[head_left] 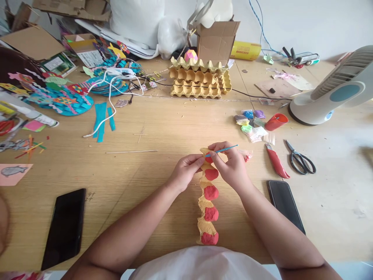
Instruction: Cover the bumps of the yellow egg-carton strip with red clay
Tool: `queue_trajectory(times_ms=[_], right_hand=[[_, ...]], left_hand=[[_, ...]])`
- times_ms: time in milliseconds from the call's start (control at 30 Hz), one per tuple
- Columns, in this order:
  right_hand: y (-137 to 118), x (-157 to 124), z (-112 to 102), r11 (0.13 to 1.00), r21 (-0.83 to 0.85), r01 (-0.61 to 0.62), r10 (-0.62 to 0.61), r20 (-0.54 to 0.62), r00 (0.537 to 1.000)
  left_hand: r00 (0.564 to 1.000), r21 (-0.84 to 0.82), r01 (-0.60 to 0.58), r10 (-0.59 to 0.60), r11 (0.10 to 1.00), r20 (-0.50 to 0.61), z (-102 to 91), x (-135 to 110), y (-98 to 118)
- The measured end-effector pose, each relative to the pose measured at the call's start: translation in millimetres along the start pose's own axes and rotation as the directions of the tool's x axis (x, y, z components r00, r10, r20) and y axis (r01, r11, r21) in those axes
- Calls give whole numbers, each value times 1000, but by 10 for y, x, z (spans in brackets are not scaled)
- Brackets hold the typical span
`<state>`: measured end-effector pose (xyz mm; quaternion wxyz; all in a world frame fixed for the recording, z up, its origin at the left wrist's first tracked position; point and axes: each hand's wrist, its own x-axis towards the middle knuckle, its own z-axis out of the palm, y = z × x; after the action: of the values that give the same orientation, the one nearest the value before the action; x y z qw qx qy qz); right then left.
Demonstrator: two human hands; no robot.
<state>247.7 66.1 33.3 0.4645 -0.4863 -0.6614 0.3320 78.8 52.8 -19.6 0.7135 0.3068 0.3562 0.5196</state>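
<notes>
A long strip of yellow egg carton (pixel 204 202) lies on the wooden table (pixel 145 171), running toward me, its cups filled with red clay. My left hand (pixel 186 171) pinches the far end of the strip, fingers closed on it. My right hand (pixel 231 165) grips a thin blue stick (pixel 225 149) and holds its tip against the red clay in the farthest cup.
Beside my right arm lie a black phone (pixel 285 204), a red utility knife (pixel 276 162) and black scissors (pixel 300 159). Bags of coloured clay (pixel 250 124) and a red cup (pixel 275 121) sit beyond. Stacked egg trays (pixel 198 79), a fan (pixel 335 91), another phone (pixel 65 227), paper crafts (pixel 64 97).
</notes>
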Motion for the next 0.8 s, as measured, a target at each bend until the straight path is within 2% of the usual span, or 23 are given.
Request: queue_trajectory(times_ms=[100, 200, 267, 333, 433, 567, 667, 800], right_hand=[[34, 16, -3, 979, 188, -75, 76, -1, 997], [113, 67, -10, 883, 443, -154, 214, -89, 973], [184, 109, -12, 814, 540, -215, 326, -118, 938], [255, 139, -3, 752, 582, -310, 422, -64, 904], [330, 136, 38, 641, 598, -481, 516, 127, 847], [357, 67, 110, 492, 626, -605, 514, 352, 782], [359, 22, 145, 427, 670, -608, 466, 413, 782], [373, -6, 171, 398, 697, -596, 422, 438, 794]], left_hand=[[1000, -29, -2, 1, 1000, -14, -6, 9, 7], [998, -50, 22, -25, 998, -56, -23, 22, 28], [996, -70, 50, -55, 996, -63, -37, 29, 45], [995, -102, 72, -79, 992, -60, -48, 33, 62], [995, -130, 76, -85, 989, -60, -57, 35, 85], [998, -106, 58, -61, 993, -24, -59, 34, 106], [999, -104, 41, -42, 994, -12, -62, 33, 103], [999, -119, 29, -34, 992, -42, -78, 39, 72]])
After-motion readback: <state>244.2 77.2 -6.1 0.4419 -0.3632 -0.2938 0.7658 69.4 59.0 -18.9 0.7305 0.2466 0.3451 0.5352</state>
